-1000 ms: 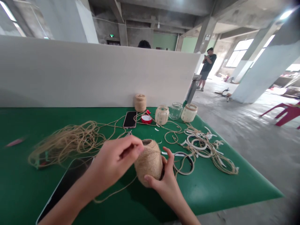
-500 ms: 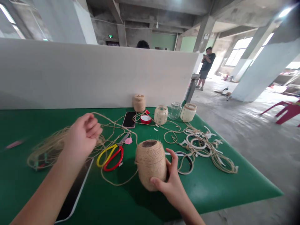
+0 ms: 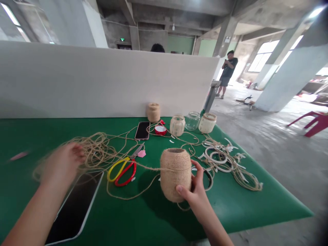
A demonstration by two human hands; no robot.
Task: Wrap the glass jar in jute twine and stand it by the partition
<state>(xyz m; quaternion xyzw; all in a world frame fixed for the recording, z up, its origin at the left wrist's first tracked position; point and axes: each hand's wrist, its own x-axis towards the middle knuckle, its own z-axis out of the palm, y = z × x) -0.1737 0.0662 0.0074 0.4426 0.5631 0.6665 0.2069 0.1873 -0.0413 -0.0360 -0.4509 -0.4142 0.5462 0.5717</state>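
five jars (image 3: 174, 179), two hands (image 3: 196, 191)

A: How are the two arms arranged?
B: Both are bare. The left forearm (image 3: 32, 208) enters from 8 o'clock and slants towards 1; the right forearm (image 3: 214, 217) enters from 5 and slants towards 11.
A: And the left grip (image 3: 63, 164)?
B: Between 8 and 9 o'clock, blurred, back of the hand uppermost, fingers bent at about 2 o'clock from the wrist. Their exact closure is unclear.
A: The right grip (image 3: 193, 188)?
B: Sharply shown at 5 o'clock, well apart from its counterpart. The thumb points towards 10; the index finger arches above it, a wide gap between them. The remaining fingers are partly hidden.
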